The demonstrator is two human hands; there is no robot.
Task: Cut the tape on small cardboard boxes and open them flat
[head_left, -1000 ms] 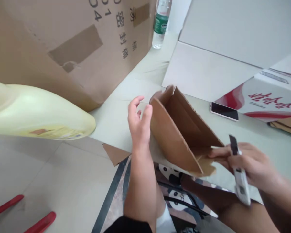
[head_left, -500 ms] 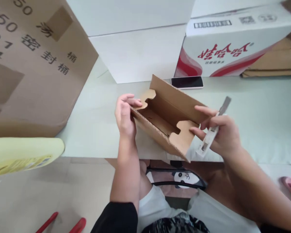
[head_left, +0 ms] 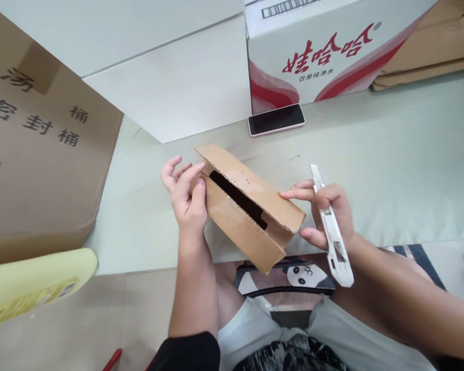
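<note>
A small brown cardboard box rests at the front edge of the table, its two long flaps folded inward with a dark gap between them. My left hand grips the box's left end, thumb on the near side and fingers by the far corner. In my right hand is a white utility knife with its blade out, pointing away from me. The index finger of that hand touches the right end of the far flap. The inside of the box is mostly hidden.
Behind the box lies a phone against a white-and-red carton. A white box stands left of it, with a large brown carton farther left. A yellow bottle-like object sits at the near left. Flattened cardboard is at back right.
The long flaps have folded inward over the end tabs, narrowing the opening to a slit. The knife has swung more upright in my right hand. The view has shifted too.
</note>
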